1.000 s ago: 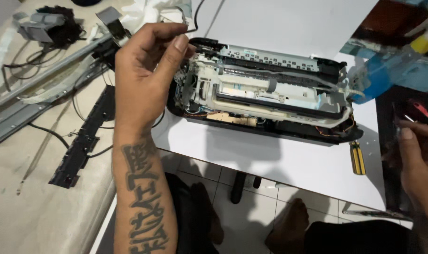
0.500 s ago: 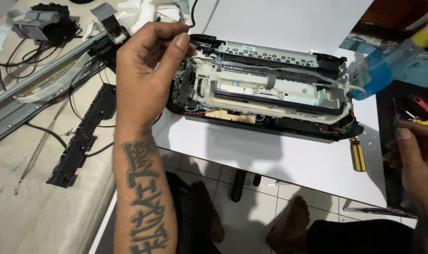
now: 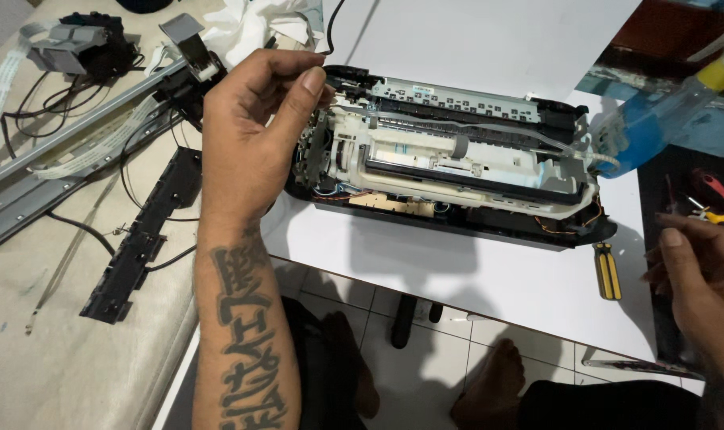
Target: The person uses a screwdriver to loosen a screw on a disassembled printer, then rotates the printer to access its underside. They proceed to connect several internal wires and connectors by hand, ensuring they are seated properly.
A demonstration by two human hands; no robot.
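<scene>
Pinching something small at the left end of the opened printer (image 3: 457, 167) on the white table (image 3: 489, 279), our left hand (image 3: 250, 135) is stripping it down; our right hand (image 3: 700, 279), loosely curled, is hovering well apart, needing the yellow-handled screwdriver (image 3: 608, 271) beside it.

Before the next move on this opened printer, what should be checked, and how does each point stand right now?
1. Left hand on the printer at its left end: ok.
2. Printer fully on the white table: ok.
3. Right hand holding a tool: cannot tell.
4. Screwdriver within reach beside the right hand: ok.
5. Blue bottle clear of the printer: not ok, it sits against the right end.
</scene>
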